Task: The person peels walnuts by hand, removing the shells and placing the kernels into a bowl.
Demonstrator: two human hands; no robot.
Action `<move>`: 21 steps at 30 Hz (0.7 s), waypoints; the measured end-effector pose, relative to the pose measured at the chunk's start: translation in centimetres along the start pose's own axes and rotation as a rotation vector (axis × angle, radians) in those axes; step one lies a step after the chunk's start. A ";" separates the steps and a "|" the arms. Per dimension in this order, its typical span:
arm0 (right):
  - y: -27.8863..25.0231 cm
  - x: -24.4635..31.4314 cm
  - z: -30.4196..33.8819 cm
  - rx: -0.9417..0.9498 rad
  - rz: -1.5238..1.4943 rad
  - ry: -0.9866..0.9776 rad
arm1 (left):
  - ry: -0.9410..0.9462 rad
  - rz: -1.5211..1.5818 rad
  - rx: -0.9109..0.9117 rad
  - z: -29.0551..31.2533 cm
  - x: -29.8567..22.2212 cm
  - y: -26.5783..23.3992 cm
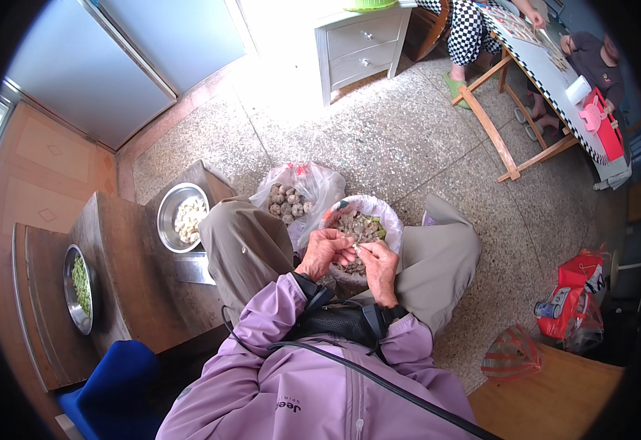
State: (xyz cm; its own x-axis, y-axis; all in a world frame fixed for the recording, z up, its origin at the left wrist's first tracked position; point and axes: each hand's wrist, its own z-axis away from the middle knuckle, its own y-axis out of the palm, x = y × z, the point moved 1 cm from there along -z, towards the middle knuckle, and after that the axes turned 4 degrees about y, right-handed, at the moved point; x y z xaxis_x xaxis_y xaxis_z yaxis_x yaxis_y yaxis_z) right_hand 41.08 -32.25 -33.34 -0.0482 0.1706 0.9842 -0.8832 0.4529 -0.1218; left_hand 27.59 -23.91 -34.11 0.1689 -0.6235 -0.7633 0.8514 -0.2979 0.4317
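My left hand (323, 251) and my right hand (380, 271) meet over a bin between my knees. Their fingertips pinch a small pale garlic clove (356, 247), partly covered by the fingers. Under them the bin, lined with a white bag (391, 224), holds dry brownish peelings (355, 224) and some green scraps. Just beyond my left hand, an open clear plastic bag (328, 181) contains several whole garlic bulbs (288, 204). To the left, a steel bowl (162, 226) with whitish peeled cloves (190, 219) rests on a wooden surface.
A cleaver-like flat metal blade (194, 268) lies beside my left knee. Farther left is a steel bowl (78, 323) of chopped greens. White drawers (361, 48) stand ahead. At the far right, people sit by a table (547, 70); red bags (571, 297) lie nearer.
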 end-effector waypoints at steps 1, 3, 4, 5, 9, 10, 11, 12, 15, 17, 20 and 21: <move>0.0 -0.3 0.0 0.005 -0.005 -0.015 | 0.003 -0.029 -0.003 0.0 0.0 0.1; -0.1 -0.5 0.0 0.011 -0.009 -0.033 | 0.009 -0.056 -0.004 0.1 0.0 0.1; -0.1 -0.5 0.0 0.015 0.002 -0.031 | 0.018 -0.073 -0.005 0.2 0.0 0.1; -0.1 -0.5 0.0 0.020 0.013 -0.029 | 0.028 -0.090 -0.006 0.2 0.0 0.2; -0.1 -1.3 -0.1 0.015 0.042 -0.032 | 0.029 -0.092 -0.015 0.2 -0.1 0.6; -0.1 -1.2 -0.1 -0.003 0.084 -0.041 | 0.032 -0.102 -0.011 0.2 0.0 0.6; 0.0 -1.1 0.0 -0.020 0.125 -0.050 | 0.035 -0.113 -0.008 0.3 0.0 0.7; 0.1 -1.1 0.0 -0.021 0.124 -0.053 | 0.038 -0.114 -0.006 0.2 0.1 0.7; 0.2 -0.8 0.1 -0.074 0.250 -0.113 | 0.037 -0.153 0.015 0.2 0.3 0.7; 0.3 -0.6 0.2 -0.099 0.322 -0.163 | 0.037 -0.162 0.019 0.2 0.5 0.6; 0.1 -0.9 -0.2 -0.123 0.326 -0.191 | 0.025 -0.141 0.042 0.4 0.0 0.8; 0.1 -0.8 -0.1 -0.126 0.297 -0.185 | 0.005 -0.105 0.052 0.6 -0.2 0.9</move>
State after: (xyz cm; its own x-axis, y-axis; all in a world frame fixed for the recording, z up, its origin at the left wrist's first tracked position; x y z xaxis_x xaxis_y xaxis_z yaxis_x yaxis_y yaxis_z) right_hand 41.11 -32.25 -34.12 -0.3872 0.1545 0.9089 -0.7544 0.5137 -0.4087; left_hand 28.06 -24.47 -33.27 0.0828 -0.5830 -0.8082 0.8377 -0.3986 0.3734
